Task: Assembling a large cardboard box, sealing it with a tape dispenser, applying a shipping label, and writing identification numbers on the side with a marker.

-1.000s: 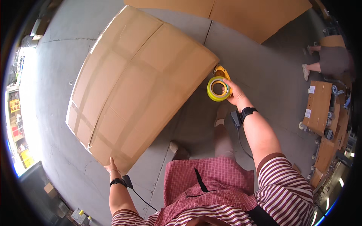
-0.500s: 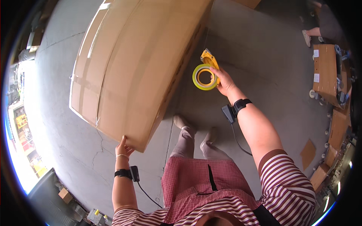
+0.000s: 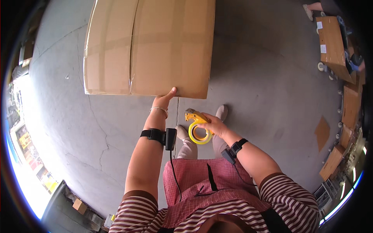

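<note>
A large cardboard box (image 3: 171,58) fills the upper middle, with a seam along its top and bands of tape across it. At its near edge, my left hand (image 3: 164,99) grips the box, the thumb lying on top and the other fingers hidden by the edge. My right hand (image 3: 216,126) is closed around a yellow tape dispenser (image 3: 197,116), just short of the box's near right corner and apart from it. A yellow-rimmed roll of tape (image 3: 191,134) is mounted on the dispenser.
My feet stand on a cracked grey concrete floor (image 3: 260,108) below the box. Cartons (image 3: 332,46) on wheeled carts line the right side, and a flat cardboard piece (image 3: 321,134) lies near them. Part of another person's leg (image 3: 314,7) shows at the upper right.
The box now appears squarer to me and farther up the view. My left hand has moved up and right with its near edge. My right hand has brought the tape dispenser down toward me.
</note>
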`<action>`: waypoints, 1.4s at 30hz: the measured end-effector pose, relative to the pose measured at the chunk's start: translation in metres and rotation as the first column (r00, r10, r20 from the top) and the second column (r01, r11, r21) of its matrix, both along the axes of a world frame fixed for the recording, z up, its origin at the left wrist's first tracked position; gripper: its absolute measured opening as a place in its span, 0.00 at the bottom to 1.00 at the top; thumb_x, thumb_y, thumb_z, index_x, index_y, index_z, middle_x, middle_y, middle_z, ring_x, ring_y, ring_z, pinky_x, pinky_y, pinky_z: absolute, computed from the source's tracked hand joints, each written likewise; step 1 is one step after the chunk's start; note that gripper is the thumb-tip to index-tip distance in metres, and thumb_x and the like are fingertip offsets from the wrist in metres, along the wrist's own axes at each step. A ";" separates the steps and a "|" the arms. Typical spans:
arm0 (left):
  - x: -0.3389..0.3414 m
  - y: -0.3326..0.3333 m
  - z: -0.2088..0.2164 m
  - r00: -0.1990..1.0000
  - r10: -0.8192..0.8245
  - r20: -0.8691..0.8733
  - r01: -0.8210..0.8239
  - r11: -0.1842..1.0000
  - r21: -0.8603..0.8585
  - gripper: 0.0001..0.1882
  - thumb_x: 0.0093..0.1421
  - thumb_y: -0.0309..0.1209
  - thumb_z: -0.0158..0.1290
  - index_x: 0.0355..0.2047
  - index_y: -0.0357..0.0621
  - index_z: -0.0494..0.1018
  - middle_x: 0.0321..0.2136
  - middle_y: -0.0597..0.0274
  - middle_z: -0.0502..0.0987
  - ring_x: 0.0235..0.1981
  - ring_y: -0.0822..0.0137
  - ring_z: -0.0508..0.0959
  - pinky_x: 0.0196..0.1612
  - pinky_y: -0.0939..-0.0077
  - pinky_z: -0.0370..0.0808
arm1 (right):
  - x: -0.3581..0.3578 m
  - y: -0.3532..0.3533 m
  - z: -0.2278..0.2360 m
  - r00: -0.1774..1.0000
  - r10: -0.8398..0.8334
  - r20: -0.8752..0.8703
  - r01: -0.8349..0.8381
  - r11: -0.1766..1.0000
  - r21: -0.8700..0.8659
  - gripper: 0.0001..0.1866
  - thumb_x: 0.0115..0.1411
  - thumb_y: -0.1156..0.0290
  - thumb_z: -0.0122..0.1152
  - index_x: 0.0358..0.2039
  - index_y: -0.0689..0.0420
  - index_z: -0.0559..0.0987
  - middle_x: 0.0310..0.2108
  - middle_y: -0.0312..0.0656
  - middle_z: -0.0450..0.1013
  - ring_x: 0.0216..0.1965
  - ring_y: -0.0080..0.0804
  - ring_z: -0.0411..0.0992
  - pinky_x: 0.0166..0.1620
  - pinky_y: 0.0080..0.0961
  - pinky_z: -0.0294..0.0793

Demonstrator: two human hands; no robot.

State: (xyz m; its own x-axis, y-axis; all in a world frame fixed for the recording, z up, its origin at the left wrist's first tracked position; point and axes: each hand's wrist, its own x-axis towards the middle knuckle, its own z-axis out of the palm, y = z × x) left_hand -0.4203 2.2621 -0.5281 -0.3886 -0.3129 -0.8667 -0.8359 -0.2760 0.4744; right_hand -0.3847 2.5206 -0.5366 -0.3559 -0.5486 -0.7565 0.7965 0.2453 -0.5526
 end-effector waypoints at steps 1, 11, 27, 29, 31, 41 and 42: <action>0.002 -0.003 -0.006 0.989 -0.079 -0.122 0.059 0.986 -0.158 0.30 0.52 0.49 0.65 0.46 0.38 0.73 0.45 0.56 0.78 0.42 0.63 0.80 0.47 0.64 0.73 | -0.021 -0.016 0.001 0.998 0.034 -0.054 -0.032 0.999 0.023 0.30 0.54 0.67 0.66 0.57 0.60 0.70 0.47 0.39 0.73 0.48 0.25 0.70 0.53 0.21 0.67; 0.027 -0.009 -0.032 0.973 -0.183 0.142 0.230 0.837 -0.497 0.54 0.35 0.55 0.72 0.60 0.44 0.64 0.60 0.41 0.61 0.64 0.44 0.54 0.64 0.55 0.58 | -0.047 -0.120 0.026 0.591 0.720 -0.364 -0.515 0.684 0.517 0.30 0.44 0.51 0.69 0.46 0.53 0.79 0.41 0.48 0.78 0.45 0.44 0.75 0.48 0.34 0.74; 0.290 -0.018 -0.037 0.694 -0.141 0.706 0.383 0.903 -0.195 0.59 0.42 0.62 0.62 0.61 0.29 0.55 0.61 0.44 0.59 0.65 0.49 0.55 0.64 0.61 0.59 | -0.045 0.212 0.236 0.941 -0.310 -0.137 0.335 0.909 0.246 0.20 0.53 0.71 0.65 0.47 0.59 0.74 0.30 0.37 0.74 0.31 0.25 0.73 0.36 0.23 0.74; 0.204 -0.051 0.049 0.975 0.221 0.012 -0.131 0.619 -0.775 0.43 0.48 0.33 0.65 0.60 0.34 0.57 0.58 0.41 0.60 0.62 0.43 0.57 0.62 0.57 0.61 | -0.052 0.232 0.248 0.793 -0.600 -0.106 0.610 0.782 0.130 0.15 0.53 0.70 0.64 0.41 0.55 0.74 0.22 0.35 0.70 0.24 0.25 0.70 0.30 0.26 0.73; 0.119 -0.106 0.169 0.898 -0.253 -0.361 -0.267 0.339 -0.902 0.38 0.53 0.31 0.60 0.62 0.39 0.57 0.62 0.43 0.57 0.64 0.44 0.55 0.64 0.56 0.55 | -0.059 0.219 0.261 0.729 -0.674 -0.120 0.678 0.735 -0.006 0.16 0.52 0.69 0.65 0.42 0.56 0.74 0.23 0.35 0.70 0.24 0.24 0.70 0.30 0.24 0.72; 0.007 -0.129 0.460 0.242 -0.952 0.189 0.155 -0.154 -0.976 0.46 0.45 0.53 0.64 0.61 0.49 0.62 0.60 0.59 0.65 0.64 0.58 0.60 0.67 0.52 0.50 | -0.069 0.093 0.360 0.781 -0.624 -0.021 0.559 0.714 -0.422 0.18 0.51 0.68 0.63 0.43 0.57 0.74 0.26 0.35 0.73 0.29 0.26 0.75 0.38 0.24 0.79; 0.020 -0.147 0.462 0.190 -0.967 0.169 0.272 -0.113 -0.956 0.44 0.46 0.54 0.64 0.60 0.49 0.64 0.58 0.60 0.68 0.63 0.59 0.62 0.67 0.52 0.52 | -0.066 0.093 0.359 0.811 -0.584 0.025 0.514 0.691 -0.508 0.19 0.51 0.69 0.61 0.45 0.58 0.74 0.31 0.38 0.76 0.32 0.29 0.77 0.41 0.26 0.80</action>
